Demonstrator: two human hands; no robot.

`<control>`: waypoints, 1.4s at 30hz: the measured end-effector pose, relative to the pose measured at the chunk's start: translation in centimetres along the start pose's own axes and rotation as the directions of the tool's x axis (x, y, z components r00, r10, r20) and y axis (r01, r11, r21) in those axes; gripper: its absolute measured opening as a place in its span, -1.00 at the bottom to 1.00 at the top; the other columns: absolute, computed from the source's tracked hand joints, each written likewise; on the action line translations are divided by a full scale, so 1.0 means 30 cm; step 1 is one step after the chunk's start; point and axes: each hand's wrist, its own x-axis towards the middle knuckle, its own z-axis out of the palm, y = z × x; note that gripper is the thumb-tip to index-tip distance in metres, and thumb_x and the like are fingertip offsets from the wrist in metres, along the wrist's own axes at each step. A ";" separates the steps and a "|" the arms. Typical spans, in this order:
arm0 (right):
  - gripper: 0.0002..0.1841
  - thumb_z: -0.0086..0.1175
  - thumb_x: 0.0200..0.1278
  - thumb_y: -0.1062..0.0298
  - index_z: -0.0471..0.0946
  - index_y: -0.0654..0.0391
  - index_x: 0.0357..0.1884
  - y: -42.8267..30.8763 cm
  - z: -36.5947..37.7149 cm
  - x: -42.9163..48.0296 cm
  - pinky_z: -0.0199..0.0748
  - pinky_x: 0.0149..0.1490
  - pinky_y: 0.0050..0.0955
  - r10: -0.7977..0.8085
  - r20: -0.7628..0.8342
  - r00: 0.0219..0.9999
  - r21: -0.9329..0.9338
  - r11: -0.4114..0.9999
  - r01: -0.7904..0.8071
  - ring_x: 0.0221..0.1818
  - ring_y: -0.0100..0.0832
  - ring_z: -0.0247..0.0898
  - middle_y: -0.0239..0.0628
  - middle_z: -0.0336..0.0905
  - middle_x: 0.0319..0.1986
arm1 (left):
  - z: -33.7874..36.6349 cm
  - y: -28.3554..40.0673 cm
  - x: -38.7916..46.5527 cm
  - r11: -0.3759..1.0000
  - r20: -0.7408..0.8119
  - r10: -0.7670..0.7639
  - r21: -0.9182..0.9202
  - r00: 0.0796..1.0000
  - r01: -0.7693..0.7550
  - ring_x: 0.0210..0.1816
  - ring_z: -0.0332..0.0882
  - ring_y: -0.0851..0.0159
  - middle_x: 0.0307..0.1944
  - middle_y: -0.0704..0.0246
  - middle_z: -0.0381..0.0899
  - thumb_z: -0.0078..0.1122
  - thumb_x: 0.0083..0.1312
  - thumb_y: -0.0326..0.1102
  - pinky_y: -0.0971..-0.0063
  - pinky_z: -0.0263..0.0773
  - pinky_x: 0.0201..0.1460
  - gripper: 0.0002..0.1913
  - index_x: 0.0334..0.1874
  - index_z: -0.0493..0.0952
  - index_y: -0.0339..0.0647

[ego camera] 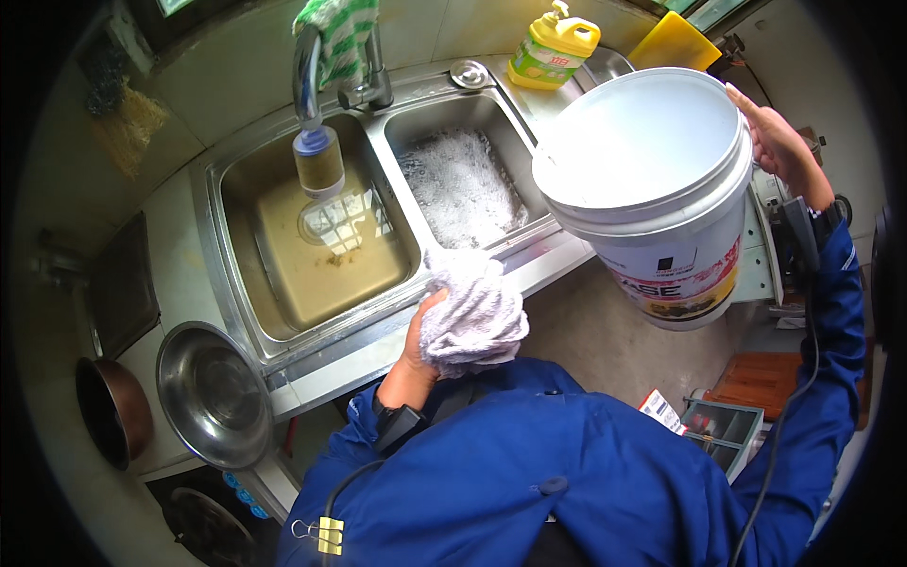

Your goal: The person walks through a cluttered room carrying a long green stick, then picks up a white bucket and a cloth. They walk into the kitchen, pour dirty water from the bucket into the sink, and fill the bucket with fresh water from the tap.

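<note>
A bunched, pale greyish-purple cloth [473, 312] is in my left hand [419, 340], at the front edge of the double sink. My right hand [776, 138] grips the far right rim of a large white plastic bucket [673, 248], which is tilted a little with its mouth towards the sink. The inside of the bucket looks white; its bottom is hidden. In the right basin [460, 113] lies foamy water [460, 188]. The left basin [244, 283] holds still water with some dark bits at the bottom, under the chrome faucet [307, 78] with its filter [319, 163].
A yellow detergent bottle [553, 49] stands behind the bucket, near a yellow board [674, 42]. A green-striped cloth [344, 35] hangs over the faucet. A steel bowl [212, 393] and a copper-coloured pot [117, 411] are at the left. An open drawer-like tray [723, 432] lies low at the right.
</note>
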 end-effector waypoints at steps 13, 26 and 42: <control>-0.41 -0.04 0.15 -0.05 0.36 0.34 -0.02 0.679 -0.206 -0.388 0.45 -0.65 -0.70 0.121 -0.297 0.947 0.690 0.713 0.125 -0.63 -0.48 0.51 -0.16 0.57 -0.42 | 0.149 -0.162 0.182 0.967 -0.026 0.090 0.240 0.996 -0.081 0.02 0.42 0.11 0.00 0.14 0.44 -0.20 0.30 -0.15 0.21 0.28 0.18 -0.56 0.09 0.30 -0.35; -0.58 0.08 0.04 0.00 0.41 0.23 -0.55 1.298 -0.137 -0.842 0.03 -0.81 -0.73 0.521 -0.294 0.801 0.567 0.770 -0.293 -0.87 -0.65 0.16 -0.40 0.35 -0.78 | 0.189 -0.354 1.220 0.548 -0.208 0.243 0.836 0.948 0.043 -0.20 0.52 0.19 -0.18 0.13 0.52 0.29 -0.03 -0.08 0.34 0.42 -0.09 -0.45 -0.09 0.45 -0.40; -0.55 0.07 0.11 -0.07 0.40 0.21 -0.51 1.274 -0.132 -0.685 0.02 -0.81 -0.79 0.282 -0.007 0.959 0.664 0.718 -0.206 -0.86 -0.70 0.16 -0.43 0.36 -0.76 | 0.142 -0.260 0.660 0.109 -0.068 0.507 0.994 0.859 0.015 -0.32 0.52 0.38 -0.31 0.32 0.53 0.12 0.19 -0.13 0.58 0.43 -0.35 -0.66 -0.23 0.49 -0.34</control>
